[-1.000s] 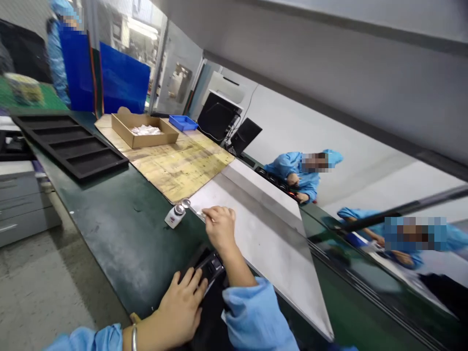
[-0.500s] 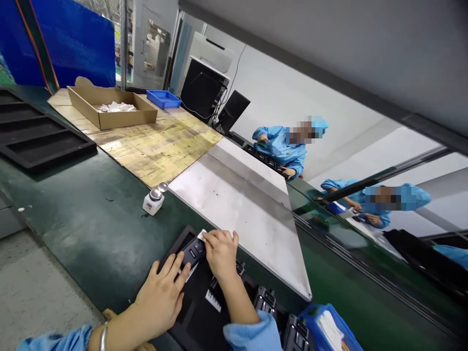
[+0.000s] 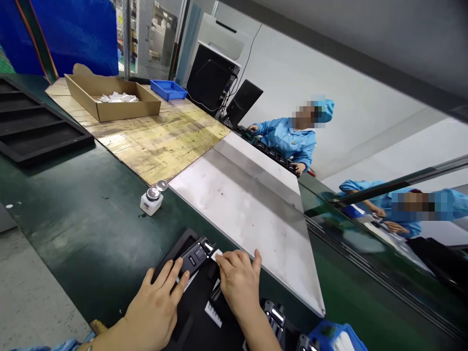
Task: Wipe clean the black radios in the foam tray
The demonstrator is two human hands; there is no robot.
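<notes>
A black tray lies at the near edge of the dark green bench. At its far end sits a small black device with white lettering. My left hand lies flat on the tray, its fingertips against the device's near end. My right hand pinches a small white wipe and presses it on the device's right end. More black devices stand in the tray by my right wrist.
A small white bottle with an open metal cap stands on the bench. Behind it lie a steel plate, a wooden board and a cardboard box. Two people in blue work across the line. A blue bin sits bottom right.
My right hand came back from the white bottle to the tray with the wipe and slid to the device's right end. My left hand stayed on the tray.
</notes>
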